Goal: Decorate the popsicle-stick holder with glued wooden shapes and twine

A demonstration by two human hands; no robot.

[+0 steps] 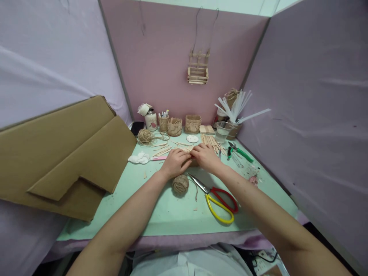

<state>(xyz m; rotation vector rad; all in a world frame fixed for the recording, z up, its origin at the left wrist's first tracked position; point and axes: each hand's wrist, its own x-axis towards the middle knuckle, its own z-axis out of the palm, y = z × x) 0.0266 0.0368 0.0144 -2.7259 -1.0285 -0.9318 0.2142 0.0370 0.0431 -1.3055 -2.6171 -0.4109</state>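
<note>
My left hand (pixel 176 163) and my right hand (pixel 206 157) meet over the middle of the table, fingers bent and pressed together at the tips. Between and below them shows part of a small brown piece (pixel 194 163); the fingers cover most of it, and I cannot tell its kind. A ball of jute twine (pixel 180 184) lies just below my left hand. Large scissors (pixel 207 190) with one red and one yellow handle rest under my right forearm, blades partly apart. Wooden craft sticks (pixel 211 142) lie spread behind my hands.
Cardboard sheets (pixel 71 153) lean over the table's left side. Along the back stand a jar (pixel 151 119), twine-wrapped holders (pixel 193 123), and a clear cup (pixel 222 133) near white strips (pixel 237 109). Green-handled pliers (pixel 243 152) lie right. A stick-built swing (pixel 198 71) hangs on the wall.
</note>
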